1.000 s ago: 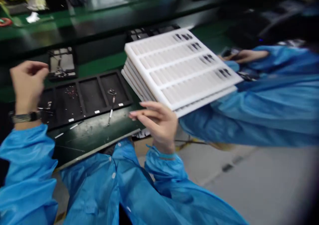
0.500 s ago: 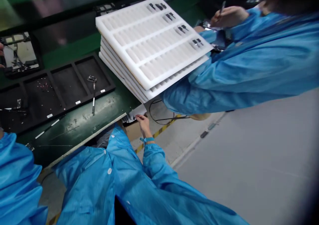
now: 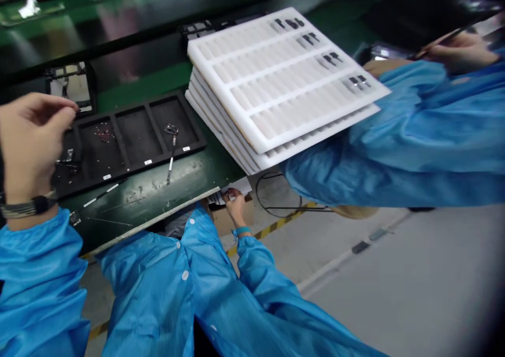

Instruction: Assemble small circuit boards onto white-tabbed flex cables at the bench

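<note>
My left hand [image 3: 33,141] hovers at the left over the compartmented black tray [image 3: 136,166]. Its thumb and forefinger are pinched, and whatever lies between them is too small to make out. Below the bench edge, my right hand [image 3: 235,208] reaches to a cardboard box [image 3: 223,223] with white sheets [image 3: 241,187] in it. The fingers of that hand are curled together, and their tips are partly hidden. Small parts lie in the tray, among them a flex-cable piece [image 3: 172,130] and scattered red bits [image 3: 104,133].
Stacked white foam trays [image 3: 256,107], with dark parts in their right-hand slots, overhang the bench edge. A co-worker's blue sleeve [image 3: 418,146] is close on the right. Loose strips [image 3: 100,195] lie on the green bench [image 3: 193,175]. A black cable [image 3: 258,194] hangs near the floor.
My left hand has come into view from the left edge, pinched above the tray. The view has shifted, so the bench things appear farther right. My right hand stays at the box.
</note>
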Demonstrator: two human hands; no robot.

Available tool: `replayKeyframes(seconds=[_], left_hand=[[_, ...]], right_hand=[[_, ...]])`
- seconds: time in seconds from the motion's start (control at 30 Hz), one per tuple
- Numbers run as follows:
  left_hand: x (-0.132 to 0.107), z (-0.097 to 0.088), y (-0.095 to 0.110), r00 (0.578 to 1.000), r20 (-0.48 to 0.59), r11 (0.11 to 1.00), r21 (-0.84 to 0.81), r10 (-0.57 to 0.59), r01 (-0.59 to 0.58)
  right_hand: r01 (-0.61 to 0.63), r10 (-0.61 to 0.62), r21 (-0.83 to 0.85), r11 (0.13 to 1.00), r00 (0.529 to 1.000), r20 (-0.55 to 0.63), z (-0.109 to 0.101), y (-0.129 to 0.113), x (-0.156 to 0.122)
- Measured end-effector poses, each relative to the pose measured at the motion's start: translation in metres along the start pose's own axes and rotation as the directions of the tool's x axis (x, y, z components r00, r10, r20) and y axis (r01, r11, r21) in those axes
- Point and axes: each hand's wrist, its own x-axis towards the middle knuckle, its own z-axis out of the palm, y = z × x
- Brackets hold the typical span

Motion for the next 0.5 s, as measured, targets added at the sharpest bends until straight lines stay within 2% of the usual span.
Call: replayKeyframes(seconds=[0.07,0.13,0.23,0.33,0.43,0.5], left_hand=[[-0.01,0.013,-0.001,0.993,0.107,0.996,-0.067,0.057,-0.05],[-0.018,0.033,-0.006,0.96,0.262,0.994,-0.053,0.103,-0.093],[-0.023,0.075,-0.008,0.857,0.458,0.964,0.005,0.236,-0.267],[-0.018,0.126,0.0,0.747,0.56,0.899,0.008,0.359,-0.438],[-0.006,0.169,0.013,0.67,0.646,0.848,0.065,0.366,-0.526],[0.001,0.187,0.019,0.625,0.696,0.833,0.071,0.354,-0.549]], right_hand=[[0.033,-0.034,-0.027,0.999,0.999,-0.022,-0.004,-0.006,-0.003],[0.065,-0.068,-0.044,0.997,0.995,-0.068,-0.012,-0.015,-0.005],[0.126,-0.134,-0.053,0.991,0.977,-0.165,-0.027,-0.034,-0.009],[0.202,-0.208,-0.053,0.978,0.951,-0.229,-0.039,-0.063,-0.018],[0.328,-0.323,-0.019,0.944,0.914,-0.246,-0.048,-0.098,-0.036],[0.419,-0.399,0.035,0.907,0.884,-0.244,-0.051,-0.119,-0.052]])
